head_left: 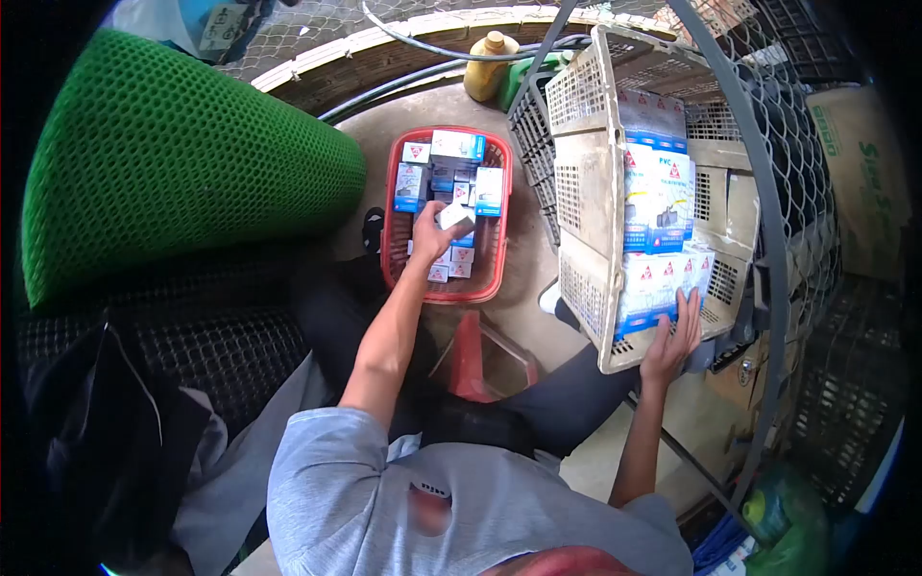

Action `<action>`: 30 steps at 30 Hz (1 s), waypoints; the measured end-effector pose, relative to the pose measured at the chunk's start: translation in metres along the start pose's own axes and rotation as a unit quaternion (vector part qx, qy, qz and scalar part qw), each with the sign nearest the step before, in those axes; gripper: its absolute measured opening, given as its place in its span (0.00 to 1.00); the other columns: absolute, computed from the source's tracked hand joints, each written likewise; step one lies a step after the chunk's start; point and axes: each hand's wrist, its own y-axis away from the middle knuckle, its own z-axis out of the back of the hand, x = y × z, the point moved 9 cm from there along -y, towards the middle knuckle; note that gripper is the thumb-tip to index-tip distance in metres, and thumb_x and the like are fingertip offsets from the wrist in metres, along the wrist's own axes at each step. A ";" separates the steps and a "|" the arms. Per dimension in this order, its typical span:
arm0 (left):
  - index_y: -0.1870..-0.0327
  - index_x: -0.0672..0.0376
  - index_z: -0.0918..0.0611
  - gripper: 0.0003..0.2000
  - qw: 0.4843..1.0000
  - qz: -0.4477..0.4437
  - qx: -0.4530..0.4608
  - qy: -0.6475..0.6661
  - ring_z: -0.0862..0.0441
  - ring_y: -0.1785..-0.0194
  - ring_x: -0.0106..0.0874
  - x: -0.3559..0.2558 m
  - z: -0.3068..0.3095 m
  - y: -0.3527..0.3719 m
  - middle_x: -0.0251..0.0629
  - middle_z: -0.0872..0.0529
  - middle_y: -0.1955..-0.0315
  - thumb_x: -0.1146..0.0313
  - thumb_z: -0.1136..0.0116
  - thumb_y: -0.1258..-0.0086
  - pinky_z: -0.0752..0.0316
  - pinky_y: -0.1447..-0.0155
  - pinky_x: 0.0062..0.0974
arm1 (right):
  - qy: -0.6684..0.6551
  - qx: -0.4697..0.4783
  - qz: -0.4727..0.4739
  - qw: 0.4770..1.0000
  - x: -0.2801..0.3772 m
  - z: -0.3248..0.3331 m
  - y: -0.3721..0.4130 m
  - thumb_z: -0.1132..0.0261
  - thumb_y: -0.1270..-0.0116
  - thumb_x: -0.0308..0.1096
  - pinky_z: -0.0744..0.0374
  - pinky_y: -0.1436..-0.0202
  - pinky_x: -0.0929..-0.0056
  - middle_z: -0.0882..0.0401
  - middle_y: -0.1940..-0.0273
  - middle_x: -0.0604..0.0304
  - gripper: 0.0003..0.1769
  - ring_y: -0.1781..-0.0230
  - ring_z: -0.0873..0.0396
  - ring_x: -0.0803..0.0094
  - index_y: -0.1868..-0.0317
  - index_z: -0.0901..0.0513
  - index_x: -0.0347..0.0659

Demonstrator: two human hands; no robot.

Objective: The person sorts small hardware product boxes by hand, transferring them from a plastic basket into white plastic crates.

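My left hand (pixel 429 232) is over the red basket (pixel 502 252), its fingers closed around a small white box (pixel 455 220). Several white and blue boxes lie in that basket, some along its sides and others lower down in the middle. On the right, my right hand (pixel 674 338) rests with spread fingers against the lowest white and blue boxes (pixel 661 288) in a beige crate (pixel 586 288). The crate is tilted with its opening towards me. Above those boxes stand larger boxes (pixel 669 200) marked PVC.
A big roll of green mesh (pixel 192 163) lies at the left. Behind the basket stand a yellow bottle (pixel 487 72) and a green container (pixel 519 84). A metal frame post (pixel 759 182) with wire netting runs beside the crate. A red stool (pixel 469 360) is between my legs.
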 end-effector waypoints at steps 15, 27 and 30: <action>0.37 0.65 0.20 0.19 0.859 0.024 0.040 0.510 0.13 0.49 0.23 -0.197 0.115 0.134 0.36 0.13 0.47 0.63 0.36 0.21 0.16 0.51 0.23 | -0.252 -0.173 0.077 0.949 0.100 0.060 0.018 0.42 0.25 0.19 0.35 0.19 0.53 0.27 0.26 0.40 0.24 0.22 0.30 0.49 0.30 0.27 0.25; 0.35 0.64 0.18 0.21 0.908 -0.087 0.096 0.398 0.13 0.47 0.24 -0.303 0.143 0.189 0.37 0.11 0.47 0.64 0.31 0.24 0.17 0.48 0.24 | -0.635 0.145 0.037 0.758 0.205 0.026 0.038 0.32 0.23 0.34 0.22 0.34 0.65 0.22 0.35 0.44 0.37 0.37 0.20 0.64 0.21 0.38 0.31; 0.35 0.65 0.18 0.21 0.907 -0.076 0.104 0.401 0.13 0.47 0.24 -0.310 0.140 0.197 0.38 0.11 0.47 0.64 0.31 0.24 0.16 0.49 0.24 | -0.641 0.160 0.035 0.750 0.212 0.031 0.045 0.30 0.25 0.34 0.22 0.35 0.67 0.21 0.37 0.46 0.37 0.38 0.19 0.65 0.22 0.35 0.30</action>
